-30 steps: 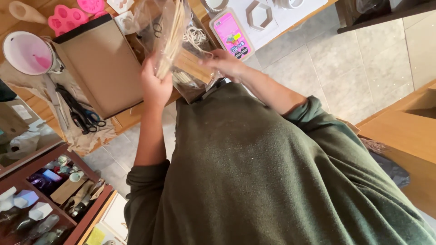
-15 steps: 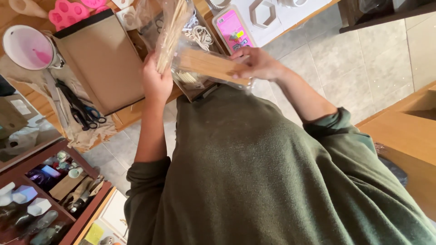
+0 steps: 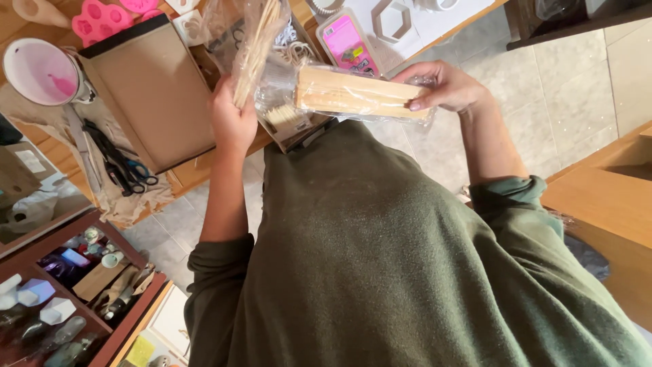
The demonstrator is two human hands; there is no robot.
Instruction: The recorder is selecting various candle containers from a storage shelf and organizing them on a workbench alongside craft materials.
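Left hand (image 3: 232, 124) gripping bagged sticks (image 3: 255, 47), right hand (image 3: 445, 87) gripping wooden pack (image 3: 360, 95)

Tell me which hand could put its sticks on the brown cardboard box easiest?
Probably the left hand: it holds the clear bag of thin wooden sticks right beside the flat brown cardboard box. The right hand, gripping the wrapped wooden bundle, is farther off.

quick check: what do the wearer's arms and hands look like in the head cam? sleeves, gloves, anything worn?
Both hands are bare: no gloves, and no rings or watch show. The left hand and right hand come out of a dark olive-green fleece-like top; its sleeves are pushed up to about the elbows, bunched into soft folds, leaving both forearms uncovered. One nail on the right hand's fingers looks dark, possibly polish. No markings show on the fabric.
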